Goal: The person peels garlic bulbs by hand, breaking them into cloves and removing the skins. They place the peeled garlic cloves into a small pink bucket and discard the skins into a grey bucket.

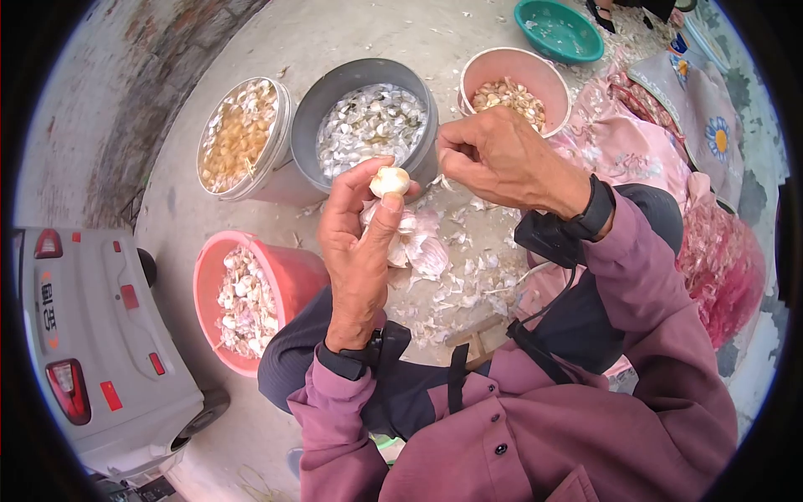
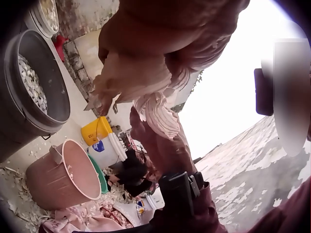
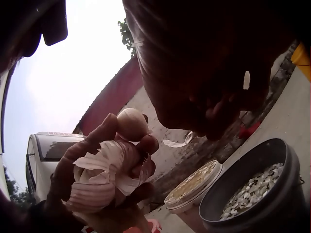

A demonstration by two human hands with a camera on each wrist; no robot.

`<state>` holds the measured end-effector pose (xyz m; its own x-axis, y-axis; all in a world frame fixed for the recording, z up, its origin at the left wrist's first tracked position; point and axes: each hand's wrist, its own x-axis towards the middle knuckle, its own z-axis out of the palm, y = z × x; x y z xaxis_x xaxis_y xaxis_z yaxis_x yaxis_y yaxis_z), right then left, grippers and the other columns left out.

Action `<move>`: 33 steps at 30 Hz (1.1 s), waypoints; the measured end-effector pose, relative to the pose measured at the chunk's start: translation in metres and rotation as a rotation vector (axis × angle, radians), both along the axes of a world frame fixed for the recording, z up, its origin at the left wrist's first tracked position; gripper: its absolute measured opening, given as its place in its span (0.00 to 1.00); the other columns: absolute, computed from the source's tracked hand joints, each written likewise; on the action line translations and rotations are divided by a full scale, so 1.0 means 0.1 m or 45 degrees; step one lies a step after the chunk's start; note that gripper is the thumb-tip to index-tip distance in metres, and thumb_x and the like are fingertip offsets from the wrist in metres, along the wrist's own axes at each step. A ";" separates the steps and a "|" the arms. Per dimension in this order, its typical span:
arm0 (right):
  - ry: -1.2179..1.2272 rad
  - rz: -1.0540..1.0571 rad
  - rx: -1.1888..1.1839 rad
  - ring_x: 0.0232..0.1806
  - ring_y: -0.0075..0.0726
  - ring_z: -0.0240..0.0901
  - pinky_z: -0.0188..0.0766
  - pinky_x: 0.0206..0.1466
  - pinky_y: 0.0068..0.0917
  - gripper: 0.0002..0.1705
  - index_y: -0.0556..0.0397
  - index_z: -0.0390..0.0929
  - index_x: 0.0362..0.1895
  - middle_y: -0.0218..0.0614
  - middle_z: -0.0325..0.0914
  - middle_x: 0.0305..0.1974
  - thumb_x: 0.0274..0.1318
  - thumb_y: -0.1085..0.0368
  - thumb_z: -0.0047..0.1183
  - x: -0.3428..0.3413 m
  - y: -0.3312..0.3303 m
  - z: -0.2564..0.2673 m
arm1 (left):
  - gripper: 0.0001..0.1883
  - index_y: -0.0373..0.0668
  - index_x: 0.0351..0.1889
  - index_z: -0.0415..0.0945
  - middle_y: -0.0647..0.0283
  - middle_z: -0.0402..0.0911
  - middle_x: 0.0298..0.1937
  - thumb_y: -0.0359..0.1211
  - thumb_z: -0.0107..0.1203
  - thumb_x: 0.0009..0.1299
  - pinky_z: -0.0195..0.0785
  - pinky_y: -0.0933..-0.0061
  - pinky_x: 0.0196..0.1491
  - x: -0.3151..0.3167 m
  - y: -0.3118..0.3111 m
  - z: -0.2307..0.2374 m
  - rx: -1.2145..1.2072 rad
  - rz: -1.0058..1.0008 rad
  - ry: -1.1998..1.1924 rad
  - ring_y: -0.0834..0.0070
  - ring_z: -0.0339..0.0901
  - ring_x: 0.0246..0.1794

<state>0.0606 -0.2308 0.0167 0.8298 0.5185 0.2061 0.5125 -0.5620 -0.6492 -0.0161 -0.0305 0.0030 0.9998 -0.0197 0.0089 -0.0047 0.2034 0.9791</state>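
My left hand (image 1: 360,247) grips a garlic bulb with papery skin (image 1: 418,247), and a smooth pale clove (image 1: 390,181) stands between its thumb and fingers. In the right wrist view the clove (image 3: 132,124) sits above striped, peeled-back skin (image 3: 97,182). My right hand (image 1: 510,159) is to the right of the clove, apart from it, with its fingers curled. A thin strip of skin (image 3: 179,141) shows below the right hand in the right wrist view; whether the fingers pinch anything is hidden.
A grey bucket (image 1: 305,109) of peeled cloves in water stands ahead, beside a white bucket (image 1: 284,125). A red bucket (image 1: 297,272) of bulbs is at left, a pink bucket (image 1: 556,75) at right. Skins (image 1: 477,289) litter the floor; a green basin (image 1: 556,33) and a parked vehicle (image 1: 117,335) are beyond.
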 end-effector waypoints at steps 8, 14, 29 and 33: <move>0.334 0.194 0.541 0.29 0.30 0.80 0.75 0.34 0.29 0.12 0.58 0.82 0.37 0.38 0.82 0.26 0.57 0.61 0.60 -0.06 0.09 -0.01 | 0.18 0.38 0.58 0.75 0.62 0.80 0.47 0.30 0.60 0.71 0.68 0.75 0.53 0.00 -0.03 -0.08 0.291 0.135 -0.146 0.77 0.75 0.49; 0.373 0.187 0.459 0.28 0.30 0.81 0.76 0.34 0.29 0.11 0.60 0.83 0.35 0.40 0.83 0.25 0.56 0.63 0.58 -0.06 0.05 0.00 | 0.19 0.39 0.54 0.78 0.58 0.81 0.44 0.25 0.63 0.64 0.70 0.72 0.48 0.04 -0.06 -0.09 0.828 0.247 -0.486 0.70 0.78 0.45; 0.289 0.179 0.357 0.27 0.45 0.82 0.76 0.33 0.33 0.10 0.62 0.81 0.32 0.48 0.81 0.24 0.51 0.67 0.54 -0.09 0.09 -0.07 | 0.21 0.45 0.52 0.80 0.64 0.80 0.39 0.26 0.64 0.58 0.62 0.65 0.40 0.02 -0.09 -0.06 1.332 0.286 -0.664 0.67 0.78 0.39; 0.241 0.133 0.320 0.27 0.46 0.82 0.77 0.33 0.34 0.10 0.63 0.80 0.30 0.49 0.81 0.24 0.50 0.66 0.55 -0.09 0.11 -0.08 | 0.21 0.46 0.51 0.80 0.65 0.79 0.37 0.26 0.65 0.58 0.61 0.65 0.39 0.03 -0.10 -0.09 1.424 0.298 -0.734 0.67 0.78 0.39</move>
